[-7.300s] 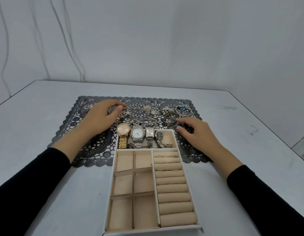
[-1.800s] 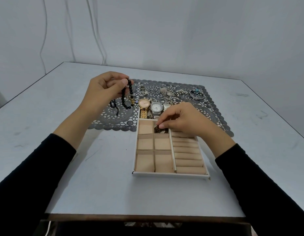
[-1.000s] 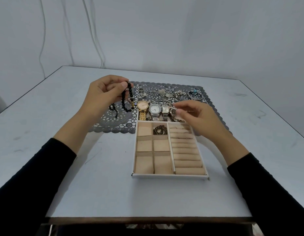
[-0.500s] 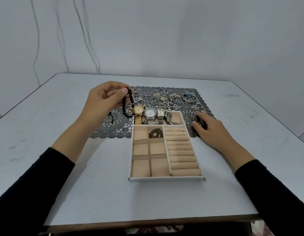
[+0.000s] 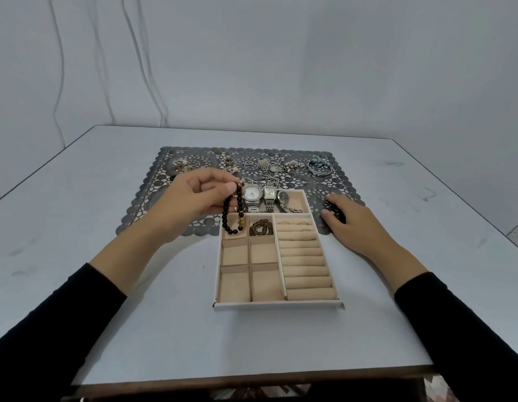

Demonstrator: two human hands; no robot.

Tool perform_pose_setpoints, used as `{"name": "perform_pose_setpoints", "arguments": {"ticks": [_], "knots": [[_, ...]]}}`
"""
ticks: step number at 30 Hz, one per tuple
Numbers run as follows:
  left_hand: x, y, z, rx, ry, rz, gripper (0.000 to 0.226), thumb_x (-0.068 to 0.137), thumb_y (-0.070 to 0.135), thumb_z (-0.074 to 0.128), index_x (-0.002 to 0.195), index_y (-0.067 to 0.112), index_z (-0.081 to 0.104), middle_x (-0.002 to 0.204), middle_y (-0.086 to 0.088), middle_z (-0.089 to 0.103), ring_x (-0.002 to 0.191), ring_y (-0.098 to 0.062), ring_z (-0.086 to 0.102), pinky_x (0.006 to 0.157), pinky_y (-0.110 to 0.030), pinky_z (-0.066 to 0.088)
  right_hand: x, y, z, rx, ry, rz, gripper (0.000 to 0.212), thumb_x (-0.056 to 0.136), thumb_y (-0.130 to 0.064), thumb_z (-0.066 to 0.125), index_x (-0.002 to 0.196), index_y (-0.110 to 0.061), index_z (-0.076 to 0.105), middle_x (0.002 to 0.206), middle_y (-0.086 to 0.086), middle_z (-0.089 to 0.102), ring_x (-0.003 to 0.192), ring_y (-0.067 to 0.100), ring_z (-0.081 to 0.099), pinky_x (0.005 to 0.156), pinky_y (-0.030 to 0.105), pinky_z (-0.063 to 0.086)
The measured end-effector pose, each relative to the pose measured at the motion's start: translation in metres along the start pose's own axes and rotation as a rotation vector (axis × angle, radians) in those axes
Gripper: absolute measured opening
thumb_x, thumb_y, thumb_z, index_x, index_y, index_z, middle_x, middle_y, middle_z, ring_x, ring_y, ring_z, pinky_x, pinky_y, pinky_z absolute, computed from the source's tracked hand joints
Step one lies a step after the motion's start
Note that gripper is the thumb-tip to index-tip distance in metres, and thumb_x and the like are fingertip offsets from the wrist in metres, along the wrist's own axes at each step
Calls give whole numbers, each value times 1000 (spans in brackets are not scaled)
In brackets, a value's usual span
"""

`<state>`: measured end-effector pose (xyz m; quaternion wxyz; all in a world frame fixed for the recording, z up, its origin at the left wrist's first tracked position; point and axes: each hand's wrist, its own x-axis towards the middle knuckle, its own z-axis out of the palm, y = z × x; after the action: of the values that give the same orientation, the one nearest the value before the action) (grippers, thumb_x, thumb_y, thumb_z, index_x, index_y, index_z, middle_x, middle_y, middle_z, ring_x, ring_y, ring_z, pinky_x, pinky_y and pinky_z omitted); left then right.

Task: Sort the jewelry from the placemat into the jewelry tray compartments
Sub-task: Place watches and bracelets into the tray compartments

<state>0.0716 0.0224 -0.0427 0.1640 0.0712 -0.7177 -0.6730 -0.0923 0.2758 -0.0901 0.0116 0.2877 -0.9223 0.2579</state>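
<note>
My left hand (image 5: 194, 203) pinches a black bead bracelet (image 5: 231, 216); its lower loop hangs into the far left small compartment of the beige jewelry tray (image 5: 278, 304). A brown bead bracelet (image 5: 260, 227) lies in the compartment beside it. Watches (image 5: 265, 198) fill the tray's far section, and rings sit in the ring rolls (image 5: 298, 224). My right hand (image 5: 353, 224) rests on the dark lace placemat (image 5: 153, 210), its fingers on a dark bead piece (image 5: 333, 207). Whether it grips the piece is unclear.
Loose jewelry lies along the placemat's far side: a gold cluster (image 5: 182, 166), a ring (image 5: 229, 160), a shell brooch (image 5: 263, 163), pearls (image 5: 292, 165) and a bangle with a blue stone (image 5: 320, 166). Cables hang on the wall behind the grey table (image 5: 136, 329).
My left hand has carried the black bracelet right and down over the tray's far left compartment. My right hand, after dropping the brown bracelet in, stays on the dark piece on the placemat.
</note>
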Motion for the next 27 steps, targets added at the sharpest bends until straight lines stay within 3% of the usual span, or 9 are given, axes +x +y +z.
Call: {"name": "perform_pose_setpoints", "arguments": {"ticks": [8,10,13,16,19,22,25,27], "knots": [[-2,-4,-1,58,-121,-28,19,92,4,59,107,8,69,82,-10,72,77,-18,71,69,-26,58,0,0,0,-7,-6,-1,43,98,-35,47,138,-21,46,140,-3,51,126,21,48,104,37,38],[-3,-4,-1,112,-120,-32,17,91,4,61,103,11,71,85,-11,74,78,-20,73,59,-29,51,0,0,0,-11,-8,-4,42,98,-35,47,138,-20,46,139,-2,52,125,21,49,103,38,39],[0,-8,-5,247,-110,-23,14,87,16,69,96,24,76,92,-8,76,83,-30,70,64,-41,37,0,-2,-1,-16,-9,-10,41,98,-34,47,137,-19,47,138,0,53,123,22,50,102,37,39],[1,-7,-4,333,-142,53,14,85,11,72,94,20,75,93,-7,76,82,-14,70,70,-26,49,-1,-2,-1,-19,-6,-7,42,98,-34,47,137,-19,47,137,0,53,123,22,50,102,36,39],[-1,-4,1,387,-186,86,15,86,2,70,98,9,74,84,-2,75,69,3,68,64,-5,45,-1,-2,-1,-20,-5,-10,42,99,-34,47,138,-19,46,138,0,53,124,22,50,102,36,38],[-1,-6,0,433,-192,142,16,84,2,72,98,9,76,88,2,75,78,1,69,70,-7,47,-1,-1,-1,-17,-1,-5,44,98,-35,47,139,-19,46,139,0,52,125,23,49,105,39,38],[0,-4,-3,498,-181,203,16,84,5,73,99,9,77,89,6,70,72,5,64,65,-4,43,0,-1,-1,-22,-6,1,45,98,-36,47,140,-20,45,141,0,51,127,23,48,106,41,37],[2,-5,-7,501,-193,205,16,83,10,75,98,13,78,87,5,70,69,0,64,62,-11,45,0,0,0,-21,-6,2,46,98,-37,48,140,-20,45,141,0,51,127,22,48,107,41,37]]}}
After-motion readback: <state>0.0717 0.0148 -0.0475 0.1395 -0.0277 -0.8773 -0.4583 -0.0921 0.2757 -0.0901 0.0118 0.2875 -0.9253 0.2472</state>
